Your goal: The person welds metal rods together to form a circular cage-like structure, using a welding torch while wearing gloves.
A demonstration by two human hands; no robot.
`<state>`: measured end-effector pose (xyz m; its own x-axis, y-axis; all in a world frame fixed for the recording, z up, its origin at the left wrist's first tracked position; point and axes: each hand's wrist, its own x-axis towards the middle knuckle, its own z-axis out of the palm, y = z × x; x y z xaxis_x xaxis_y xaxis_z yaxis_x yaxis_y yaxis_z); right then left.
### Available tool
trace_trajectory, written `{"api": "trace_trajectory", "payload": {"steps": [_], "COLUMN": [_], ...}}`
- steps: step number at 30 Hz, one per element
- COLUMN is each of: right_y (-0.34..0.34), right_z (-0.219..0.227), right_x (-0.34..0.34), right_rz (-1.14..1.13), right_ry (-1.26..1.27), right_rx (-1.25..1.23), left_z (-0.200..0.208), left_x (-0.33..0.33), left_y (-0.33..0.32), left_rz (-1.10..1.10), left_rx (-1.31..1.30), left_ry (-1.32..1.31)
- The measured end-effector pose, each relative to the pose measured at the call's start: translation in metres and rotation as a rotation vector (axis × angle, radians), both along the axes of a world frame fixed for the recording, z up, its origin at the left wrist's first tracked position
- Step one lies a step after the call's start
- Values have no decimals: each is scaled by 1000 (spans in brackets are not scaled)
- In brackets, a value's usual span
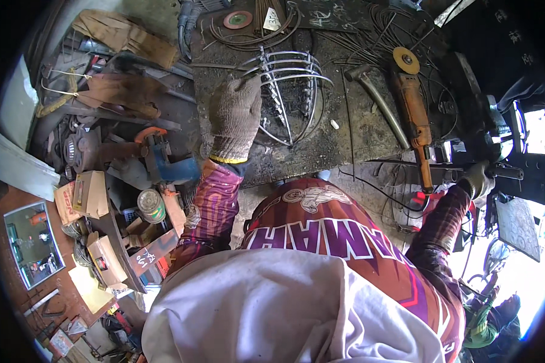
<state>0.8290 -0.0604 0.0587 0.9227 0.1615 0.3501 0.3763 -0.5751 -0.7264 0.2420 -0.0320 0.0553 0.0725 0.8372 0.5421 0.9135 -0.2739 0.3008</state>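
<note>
A cage-like frame of bent metal rods, curved bars across its far end and weld-marked rods down its sides, lies on the dark worktable. My left hand, in a grey knitted glove, is closed at the frame's left edge; its fingertips are partly hidden. Out to the right, my gloved right hand is closed beside a dark metal pipe. Exactly what its fingers wrap around is hard to see. An orange angle grinder with a yellowish disc lies between the frame and that hand.
A hammer-shaped metal tool rests left of the grinder. Coiled wire rods and a reddish disc occupy the table's far side. A blue clamp-like tool, a can and cardboard boxes crowd the left. Another person is at lower right.
</note>
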Motion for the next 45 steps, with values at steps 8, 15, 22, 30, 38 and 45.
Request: {"api": "trace_trajectory", "payload": {"steps": [8, 15, 22, 30, 38, 45], "right_y": [-12, -15, -16, -24, -83, -92], "right_z": [-7, -8, -13, 41, 97, 145], "right_x": [34, 71, 85, 62, 18, -49], "right_rz": [90, 163, 249, 260, 436, 850], "right_ry": [-76, -74, 23, 146, -430, -88], "right_rx": [-100, -165, -34, 435, 117, -56], "left_z": [-1, -1, -7, -10, -2, -4], "left_x": [-1, 1, -1, -2, -2, -3], "left_y": [0, -1, -1, -1, 1, 4], "left_rz": [-18, -17, -19, 3, 6, -22], "left_rx": [3, 48, -6, -29, 26, 45], "left_ry": [3, -14, -49, -15, 36, 50]}}
